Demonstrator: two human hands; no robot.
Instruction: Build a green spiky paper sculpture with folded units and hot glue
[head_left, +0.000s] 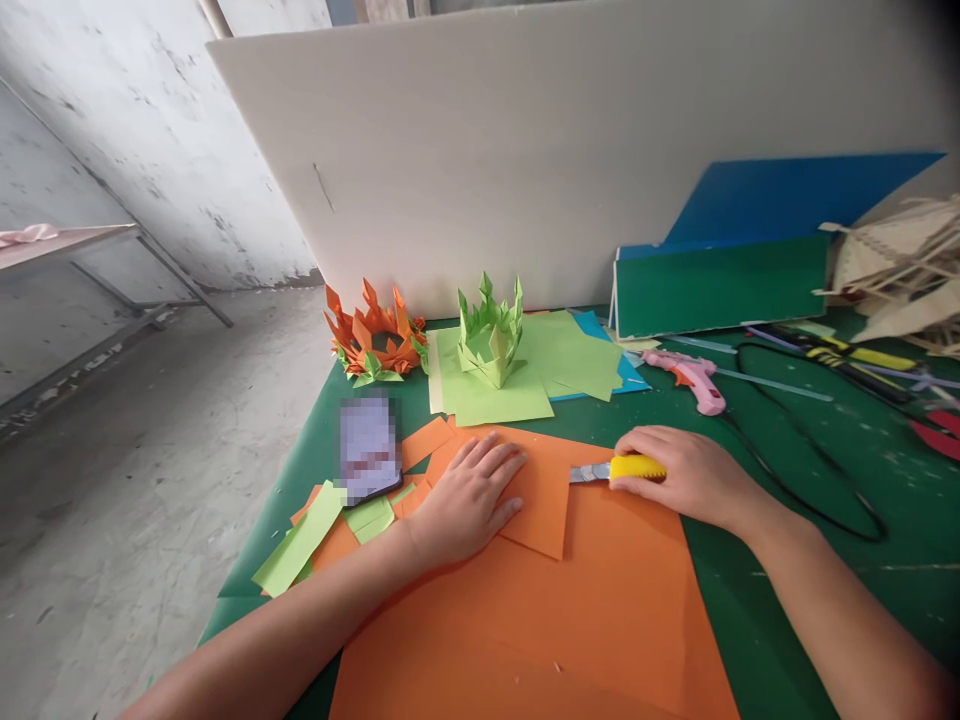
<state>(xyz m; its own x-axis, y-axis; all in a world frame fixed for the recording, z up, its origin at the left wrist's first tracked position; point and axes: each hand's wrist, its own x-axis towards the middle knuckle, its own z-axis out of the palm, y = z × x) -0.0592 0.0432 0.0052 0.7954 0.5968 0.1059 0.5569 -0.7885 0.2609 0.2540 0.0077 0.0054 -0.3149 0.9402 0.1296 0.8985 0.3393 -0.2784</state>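
Observation:
My left hand (pixel 474 497) lies flat, fingers stretched out, on a smaller orange paper piece (pixel 541 510). That piece rests on a large orange sheet (pixel 525 620) spread over the green table. In my right hand (pixel 679 470) is a yellow utility knife (pixel 637 468), its metal blade end pointing left at the right edge of the smaller piece. Beyond my hands stand a green folded-paper crown (pixel 491 345) and, to its left, an orange one (pixel 371 335) with green parts at its base.
A phone (pixel 369 450) lies at the left among green paper strips (pixel 301 540). A pink glue gun (pixel 690 378) with a black cord sits beyond my right hand. Tools (pixel 847 360) and a wooden stick model (pixel 900 260) are at the far right. A white board (pixel 525 150) stands behind.

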